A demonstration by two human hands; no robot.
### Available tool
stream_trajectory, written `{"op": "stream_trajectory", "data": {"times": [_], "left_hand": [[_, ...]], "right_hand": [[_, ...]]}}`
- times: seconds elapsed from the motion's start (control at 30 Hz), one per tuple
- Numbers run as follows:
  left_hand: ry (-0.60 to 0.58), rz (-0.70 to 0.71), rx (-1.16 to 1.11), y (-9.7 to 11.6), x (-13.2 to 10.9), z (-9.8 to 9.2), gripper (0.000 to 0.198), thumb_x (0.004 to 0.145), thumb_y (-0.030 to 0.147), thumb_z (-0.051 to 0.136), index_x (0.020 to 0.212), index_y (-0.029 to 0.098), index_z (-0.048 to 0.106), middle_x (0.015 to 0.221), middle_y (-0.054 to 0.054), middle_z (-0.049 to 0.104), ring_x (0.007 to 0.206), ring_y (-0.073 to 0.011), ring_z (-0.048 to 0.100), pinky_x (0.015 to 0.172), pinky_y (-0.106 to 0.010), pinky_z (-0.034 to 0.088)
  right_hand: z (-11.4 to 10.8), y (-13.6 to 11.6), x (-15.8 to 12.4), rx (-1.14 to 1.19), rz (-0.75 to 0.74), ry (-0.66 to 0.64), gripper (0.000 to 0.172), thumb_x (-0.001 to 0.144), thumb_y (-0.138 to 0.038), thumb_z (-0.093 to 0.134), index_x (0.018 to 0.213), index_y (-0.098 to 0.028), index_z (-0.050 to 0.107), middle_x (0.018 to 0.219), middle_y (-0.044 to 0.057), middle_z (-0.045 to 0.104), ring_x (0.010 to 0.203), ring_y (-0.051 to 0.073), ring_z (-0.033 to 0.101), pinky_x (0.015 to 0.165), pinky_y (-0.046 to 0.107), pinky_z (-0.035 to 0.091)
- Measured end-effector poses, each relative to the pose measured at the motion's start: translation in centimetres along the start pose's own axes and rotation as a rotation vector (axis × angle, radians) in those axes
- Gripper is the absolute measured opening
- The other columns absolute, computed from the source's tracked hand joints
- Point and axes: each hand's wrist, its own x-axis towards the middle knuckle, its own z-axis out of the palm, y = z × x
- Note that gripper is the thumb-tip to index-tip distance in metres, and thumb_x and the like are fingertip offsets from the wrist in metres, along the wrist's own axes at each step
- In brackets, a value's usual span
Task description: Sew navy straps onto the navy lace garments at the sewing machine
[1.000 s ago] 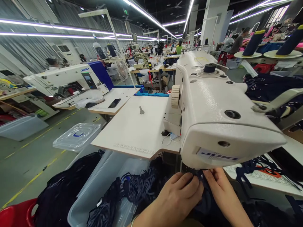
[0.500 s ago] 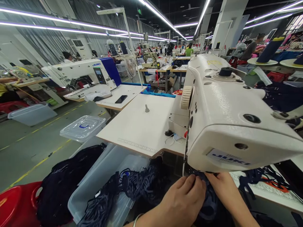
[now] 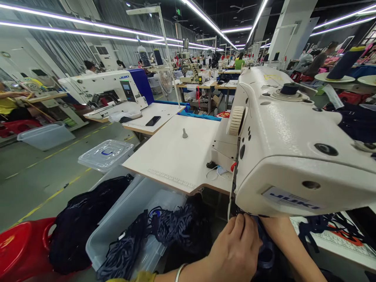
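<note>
At the working end of a white sewing machine [image 3: 293,156], my left hand [image 3: 236,244] is closed, its fingertips pinching dark navy fabric [image 3: 266,252] just below the machine head. A pale bracelet [image 3: 179,271] circles that wrist. My right hand [image 3: 274,227] reaches under the head from the right, beside the same fabric. The machine head covers its fingers. Navy cloth hangs down between my two hands. Needle and presser foot are out of sight behind the head.
Clear plastic bins [image 3: 100,244] at lower left hold bundled navy strips [image 3: 173,231]. A red stool [image 3: 23,246] stands at the corner. The white table [image 3: 173,152] carries a small grey peg [image 3: 185,133]. A phone [image 3: 153,121] lies on the neighbouring table. Navy strips [image 3: 319,225] lie at right.
The view has shifted slightly, so the machine sits a bit further right. My right hand has gone deeper beneath the machine head, hiding its fingers. The left keeps its pinch on the fabric.
</note>
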Motion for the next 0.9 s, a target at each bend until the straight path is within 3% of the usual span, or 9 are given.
{"op": "stream_trajectory", "data": {"times": [0.23, 0.43, 0.57, 0.7, 0.9], "left_hand": [[-0.017, -0.006, 0.014, 0.2, -0.3, 0.4, 0.034, 0.098, 0.029, 0.045, 0.118, 0.005, 0.059, 0.114, -0.013, 0.060, 0.103, -0.0232, 0.057, 0.090, -0.033, 0.041], [0.011, -0.024, 0.005, 0.1, 0.1, 0.0, 0.033, 0.099, 0.027, 0.043, 0.115, 0.005, 0.062, 0.110, -0.012, 0.062, 0.100, -0.0226, 0.057, 0.087, -0.032, 0.042], [0.033, -0.029, 0.029, 0.2, 0.2, 0.0, 0.031, 0.097, 0.027, 0.047, 0.113, 0.006, 0.063, 0.110, -0.011, 0.064, 0.099, -0.0221, 0.057, 0.087, -0.032, 0.042], [0.072, -0.056, 0.079, 0.5, -0.1, 0.4, 0.031, 0.097, 0.028, 0.047, 0.109, 0.007, 0.065, 0.107, -0.011, 0.065, 0.095, -0.0205, 0.057, 0.085, -0.032, 0.041], [0.076, -0.027, 0.122, 0.3, -0.8, 0.5, 0.037, 0.097, 0.038, 0.046, 0.109, 0.009, 0.066, 0.111, -0.012, 0.065, 0.097, -0.0213, 0.058, 0.088, -0.033, 0.041]], "right_hand": [[-0.2, 0.6, 0.0, 0.005, 0.098, -0.047, 0.021, 0.082, -0.041, 0.061, 0.081, -0.023, 0.073, 0.091, 0.010, 0.074, 0.100, 0.032, 0.063, 0.088, 0.048, 0.051], [-0.5, 0.8, 0.2, -0.005, 0.157, -0.078, 0.029, 0.094, -0.041, 0.053, 0.113, -0.021, 0.061, 0.121, 0.007, 0.061, 0.102, 0.020, 0.060, 0.089, 0.042, 0.050], [-0.3, -0.1, 0.2, 0.004, 0.166, -0.095, 0.025, 0.087, -0.042, 0.058, 0.102, -0.024, 0.068, 0.106, 0.010, 0.069, 0.103, 0.028, 0.061, 0.089, 0.046, 0.050], [0.3, -1.0, -0.1, 0.041, 0.133, -0.101, 0.029, 0.083, -0.043, 0.049, 0.087, -0.026, 0.072, 0.088, 0.009, 0.074, 0.104, 0.036, 0.062, 0.093, 0.053, 0.047], [0.4, -1.2, 0.1, 0.097, 0.154, -0.081, 0.028, 0.075, -0.047, 0.054, 0.081, -0.026, 0.070, 0.088, 0.010, 0.075, 0.106, 0.038, 0.061, 0.095, 0.054, 0.045]]}}
